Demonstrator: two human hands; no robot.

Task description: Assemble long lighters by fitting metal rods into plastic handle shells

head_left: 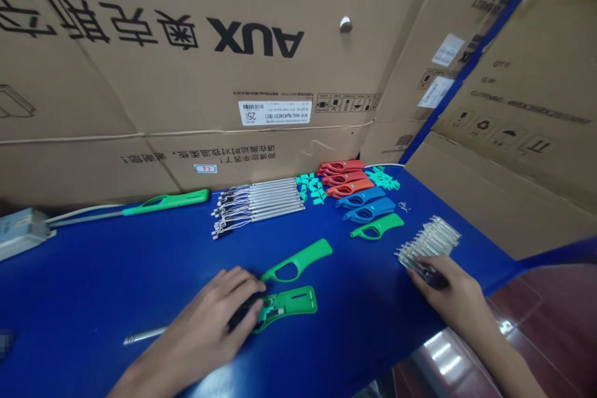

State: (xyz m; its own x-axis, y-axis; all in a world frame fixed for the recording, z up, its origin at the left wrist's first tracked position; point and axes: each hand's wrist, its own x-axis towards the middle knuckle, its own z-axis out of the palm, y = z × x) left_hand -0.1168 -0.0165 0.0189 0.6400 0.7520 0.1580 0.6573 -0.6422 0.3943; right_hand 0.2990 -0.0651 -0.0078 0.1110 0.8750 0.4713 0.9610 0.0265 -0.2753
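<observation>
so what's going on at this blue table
A person's left hand holds an open green shell with small parts inside. The right hand touches the near end of a row of clear pieces; whether it holds one is unclear. Another green shell lies beyond the left hand, with metal rods and coloured handles farther back.

The tabletop (93, 286) is coloured a plain, glossy blue. Bright green is seen on the loose shell (311, 256) and the open shell (301, 300), in which turquoise parts (267, 311) are set. Casings are lined up in red (342, 168), orange (353, 188), blue (383, 206) and green (389, 222), flanked by turquoise clips (383, 179). Silver rods (277, 199) are trailed by white wires (236, 205). The brown cardboard (163, 87) is printed with black lettering (259, 37); the reddish floor (555, 317) is gridded with paler lines.
</observation>
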